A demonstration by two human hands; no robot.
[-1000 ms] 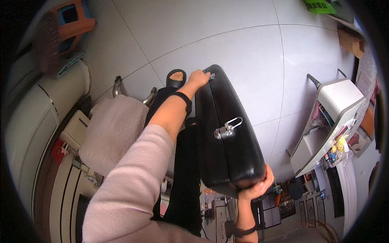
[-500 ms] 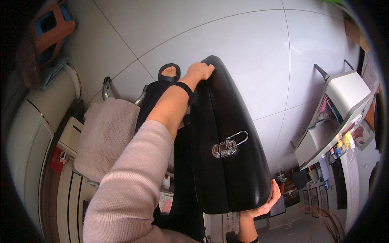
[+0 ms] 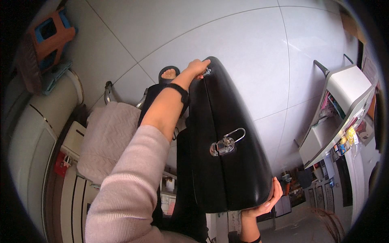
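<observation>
A long black hard case (image 3: 239, 174) with a seam down its length stands tilted before me. My left hand (image 3: 198, 69) curls its fingers at a small metal latch (image 3: 207, 71) on the seam near the case's far end, and partly hides it. Nearer to me sits a second silver latch (image 3: 222, 147), its wire loop swung out to the right of the seam. My right hand (image 3: 263, 202) cups the near right corner of the case from below, fingers wrapped up its side. The case covers part of that palm.
Pale floor tiles (image 3: 227, 36) spread beyond the case. To the left is a chair with a beige cloth cover (image 3: 107, 137), and past it an orange and blue stool (image 3: 50, 30). A white shelf unit (image 3: 348, 87) holding small items stands at the right.
My left hand has shifted slightly left at the far end, baring the metal latch there. My right hand keeps its hold on the near corner. The view has shifted slightly.
</observation>
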